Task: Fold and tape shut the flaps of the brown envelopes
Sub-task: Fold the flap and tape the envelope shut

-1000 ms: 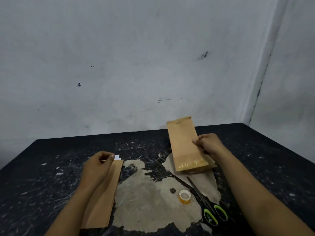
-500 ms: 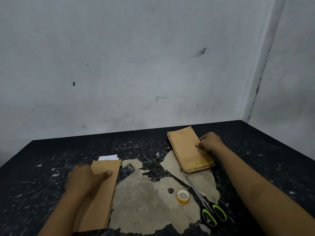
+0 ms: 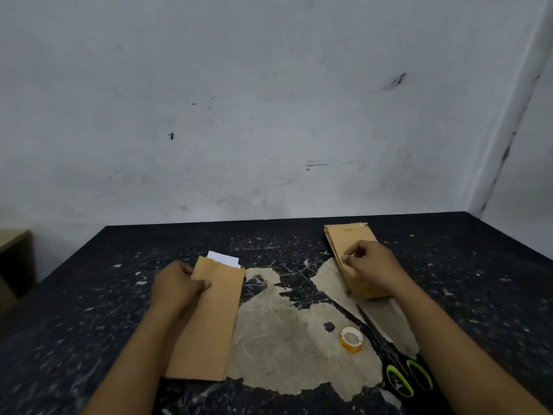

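A brown envelope lies lengthwise on the black table at the left, with white paper sticking out of its open far end. My left hand grips its left edge near that end, thumb on top. At the back right lies a stack of brown envelopes. My right hand is over the stack's near half with its fingers curled, and I see nothing held in it. A small roll of clear tape sits between the two hands, nearer to me.
Black scissors with green-lined handles lie closed just right of the tape, under my right forearm. The tabletop's middle is a worn pale patch. White walls close off the back and right. A wooden piece of furniture stands beyond the table's left edge.
My right hand laid its envelope flat on the right stack and let go, then slid toward the stack's left edge. My left hand shifted up along the left envelope's edge.
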`<state>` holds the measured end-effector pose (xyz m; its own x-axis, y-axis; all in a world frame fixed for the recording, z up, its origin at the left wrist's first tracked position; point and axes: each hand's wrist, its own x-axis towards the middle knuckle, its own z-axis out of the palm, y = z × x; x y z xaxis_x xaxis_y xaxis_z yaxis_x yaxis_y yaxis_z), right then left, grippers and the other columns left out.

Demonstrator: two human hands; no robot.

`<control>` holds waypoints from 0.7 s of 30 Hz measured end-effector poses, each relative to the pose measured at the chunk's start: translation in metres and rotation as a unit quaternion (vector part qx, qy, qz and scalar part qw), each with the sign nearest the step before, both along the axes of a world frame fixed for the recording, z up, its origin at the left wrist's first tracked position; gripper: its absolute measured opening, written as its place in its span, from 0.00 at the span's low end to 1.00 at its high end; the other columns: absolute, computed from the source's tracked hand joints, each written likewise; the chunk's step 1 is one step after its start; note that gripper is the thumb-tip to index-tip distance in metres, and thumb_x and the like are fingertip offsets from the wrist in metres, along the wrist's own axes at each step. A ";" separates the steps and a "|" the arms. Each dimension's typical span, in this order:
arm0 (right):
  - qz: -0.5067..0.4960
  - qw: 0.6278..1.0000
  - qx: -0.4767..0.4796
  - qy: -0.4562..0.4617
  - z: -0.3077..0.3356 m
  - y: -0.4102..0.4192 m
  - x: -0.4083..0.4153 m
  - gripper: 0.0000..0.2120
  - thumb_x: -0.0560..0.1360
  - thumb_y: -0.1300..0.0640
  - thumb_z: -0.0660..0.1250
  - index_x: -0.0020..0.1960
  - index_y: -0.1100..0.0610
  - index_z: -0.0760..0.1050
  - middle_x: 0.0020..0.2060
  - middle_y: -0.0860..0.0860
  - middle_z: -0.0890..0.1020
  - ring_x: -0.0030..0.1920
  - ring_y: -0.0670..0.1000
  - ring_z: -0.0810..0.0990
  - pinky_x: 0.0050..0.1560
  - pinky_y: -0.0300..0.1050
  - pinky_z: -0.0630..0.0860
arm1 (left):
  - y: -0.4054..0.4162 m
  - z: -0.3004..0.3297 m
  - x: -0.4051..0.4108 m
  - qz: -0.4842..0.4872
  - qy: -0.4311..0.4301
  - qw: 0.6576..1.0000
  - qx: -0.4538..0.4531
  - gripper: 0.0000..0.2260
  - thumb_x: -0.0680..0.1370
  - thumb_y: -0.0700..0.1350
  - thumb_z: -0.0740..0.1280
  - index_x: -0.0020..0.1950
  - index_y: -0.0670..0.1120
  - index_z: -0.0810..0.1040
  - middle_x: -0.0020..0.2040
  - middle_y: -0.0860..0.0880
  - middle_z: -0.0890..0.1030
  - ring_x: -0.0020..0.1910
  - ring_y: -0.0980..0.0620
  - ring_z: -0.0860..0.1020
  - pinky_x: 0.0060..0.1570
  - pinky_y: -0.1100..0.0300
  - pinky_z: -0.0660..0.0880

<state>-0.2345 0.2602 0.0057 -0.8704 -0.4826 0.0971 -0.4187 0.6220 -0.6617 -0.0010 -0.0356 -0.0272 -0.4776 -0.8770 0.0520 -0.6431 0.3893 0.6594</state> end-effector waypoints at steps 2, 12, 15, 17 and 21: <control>0.052 0.998 0.005 -0.018 -0.007 -0.007 0.019 0.04 0.79 0.53 0.70 0.52 0.51 0.81 0.50 0.47 0.81 0.45 0.46 0.79 0.39 0.39 0.76 | 0.000 0.001 0.002 0.001 0.021 1.000 -0.002 0.16 0.71 0.48 0.78 0.53 0.45 0.78 0.46 0.48 0.78 0.46 0.50 0.75 0.43 0.55 0.70; 0.205 0.971 0.115 0.042 -0.032 -0.019 0.049 0.06 0.77 0.49 0.71 0.51 0.48 0.78 0.48 0.44 0.75 0.48 0.45 0.76 0.45 0.37 0.72 | -0.008 0.019 0.013 -0.033 0.131 0.982 0.129 0.09 0.79 0.46 0.70 0.57 0.44 0.81 0.48 0.46 0.80 0.43 0.50 0.75 0.46 0.54 0.72; 0.214 0.969 0.114 0.053 -0.034 -0.018 0.048 0.06 0.77 0.49 0.71 0.51 0.47 0.76 0.47 0.43 0.73 0.47 0.44 0.74 0.42 0.34 0.68 | -0.010 0.019 0.015 -0.027 0.118 0.987 0.110 0.07 0.79 0.46 0.69 0.56 0.46 0.80 0.49 0.48 0.78 0.42 0.54 0.73 0.49 0.53 0.71; 0.217 0.968 0.113 0.054 -0.036 -0.018 0.047 0.07 0.77 0.48 0.71 0.53 0.47 0.77 0.47 0.43 0.73 0.48 0.44 0.74 0.42 0.33 0.67 | -0.010 0.017 0.017 -0.016 0.114 0.989 0.095 0.09 0.79 0.46 0.69 0.57 0.44 0.81 0.52 0.47 0.80 0.44 0.52 0.76 0.49 0.52 0.72; 0.222 0.967 0.108 0.054 -0.036 -0.016 0.047 0.08 0.77 0.48 0.71 0.53 0.48 0.77 0.47 0.44 0.72 0.48 0.44 0.74 0.44 0.34 0.67 | -0.005 0.020 0.017 0.008 0.116 0.992 0.052 0.11 0.80 0.46 0.68 0.60 0.43 0.80 0.54 0.45 0.81 0.48 0.49 0.75 0.50 0.53 0.70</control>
